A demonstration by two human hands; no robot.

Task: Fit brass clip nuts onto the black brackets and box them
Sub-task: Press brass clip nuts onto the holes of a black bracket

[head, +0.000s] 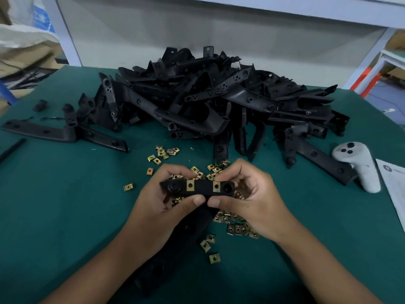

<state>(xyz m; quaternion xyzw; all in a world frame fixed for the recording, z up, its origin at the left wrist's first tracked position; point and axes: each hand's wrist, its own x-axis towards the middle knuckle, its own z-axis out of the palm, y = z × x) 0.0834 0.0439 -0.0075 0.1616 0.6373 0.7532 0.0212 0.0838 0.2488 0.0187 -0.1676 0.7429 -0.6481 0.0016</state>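
A black bracket point(202, 189) is held up at the centre of the head view, above the green table. Two brass clip nuts sit on its top edge, one point(190, 185) left of middle, the other point(216, 186) further right. My left hand point(162, 205) grips the bracket's left part, thumb on its lower edge. My right hand point(247, 196) grips the right part, its fingertips at the right clip nut. The bracket's long leg runs down between my forearms. Loose brass clip nuts point(237, 227) lie scattered under and around my hands.
A big heap of black brackets point(208, 95) fills the far half of the green table point(65, 205). Single brackets lie at the left point(63, 131) and right point(317, 156). A white hand controller point(359, 165) and a paper sheet point(394, 183) lie at the right edge.
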